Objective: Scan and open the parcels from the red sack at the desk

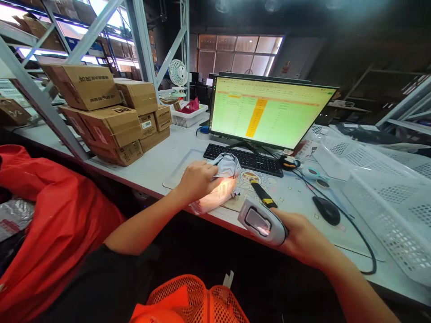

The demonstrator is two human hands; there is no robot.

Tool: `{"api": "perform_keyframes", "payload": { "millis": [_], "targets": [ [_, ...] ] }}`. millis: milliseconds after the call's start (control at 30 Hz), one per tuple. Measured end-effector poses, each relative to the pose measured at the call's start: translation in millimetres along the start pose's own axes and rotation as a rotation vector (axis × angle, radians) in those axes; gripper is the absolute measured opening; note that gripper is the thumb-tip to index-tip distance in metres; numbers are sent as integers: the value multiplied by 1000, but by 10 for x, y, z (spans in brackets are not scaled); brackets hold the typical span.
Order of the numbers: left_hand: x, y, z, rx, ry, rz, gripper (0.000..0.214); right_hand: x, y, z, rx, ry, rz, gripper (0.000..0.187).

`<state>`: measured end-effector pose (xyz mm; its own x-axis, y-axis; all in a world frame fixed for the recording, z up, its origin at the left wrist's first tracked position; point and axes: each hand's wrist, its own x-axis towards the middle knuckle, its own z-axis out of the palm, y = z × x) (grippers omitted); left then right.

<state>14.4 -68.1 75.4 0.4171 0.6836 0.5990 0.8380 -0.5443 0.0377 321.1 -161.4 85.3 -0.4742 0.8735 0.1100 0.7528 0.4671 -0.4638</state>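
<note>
My left hand [195, 181] grips a crumpled plastic mailing bag [220, 190] near the front edge of the desk. Its fingers are closed on the bag's upper side, and a bright reddish light falls on the bag. In my right hand [301, 231] is a grey-and-white barcode scanner [261, 222], its window turned toward the bag. My fingers wrap round its handle and are partly hidden behind it. Just beyond the scanner, a black-and-yellow box cutter [261, 192] lies on the patterned desk mat [296, 193].
Behind the bag stand a keyboard [249, 160] and a lit monitor [266, 112]. A mouse [326, 210] and its cable lie at right, beside white plastic baskets [387, 215]. Cardboard boxes [111, 125] are stacked at left by a metal post. A red cloth or bag [63, 215] hangs at lower left.
</note>
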Motion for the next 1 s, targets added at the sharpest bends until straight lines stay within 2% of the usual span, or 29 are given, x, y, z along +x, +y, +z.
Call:
{"api": "perform_keyframes", "payload": {
  "millis": [67, 167, 233, 300, 367, 433, 533, 600, 667, 767, 833, 1000],
  "targets": [
    [-42, 48, -8, -27, 58, -34, 23, 76, 88, 37, -39, -14, 36, 24],
    [-183, 112, -15, -33, 172, -123, 14, 285, 532, 37, -161, 106, 192, 31],
    [-326, 133, 17, -56, 242, -182, 18, 432, 897, 15, -296, 170, 381, 35],
    [-488, 129, 105, -128, 314, -216, 28, 542, 1207, -3, -422, 169, 602, 41],
    [-643, 101, 254, -230, 403, -239, 33, 600, 1408, -11, -491, 146, 774, 47],
    [-768, 57, 446, -357, 505, -265, 48, 618, 1500, -24, -511, 130, 870, 48],
    [-860, -28, 728, -628, 584, -377, 92, 640, 1493, -107, -512, 120, 921, 45],
    [-861, -97, 856, -814, 543, -523, 114, 710, 1444, -206, -526, 139, 930, 48],
    [-837, -177, 929, -955, 433, -672, 120, 859, 1402, -302, -542, 179, 887, 53],
    [-801, -302, 982, -1083, 195, -825, 102, 1217, 1423, -348, -522, 186, 747, 52],
    [-797, -370, 1005, -1110, 110, -872, 87, 1481, 1507, -303, -476, 122, 678, 49],
    [-817, -428, 1023, -1101, 125, -891, 70, 1907, 1779, -135, -436, 28, 669, 46]
  ]
}}
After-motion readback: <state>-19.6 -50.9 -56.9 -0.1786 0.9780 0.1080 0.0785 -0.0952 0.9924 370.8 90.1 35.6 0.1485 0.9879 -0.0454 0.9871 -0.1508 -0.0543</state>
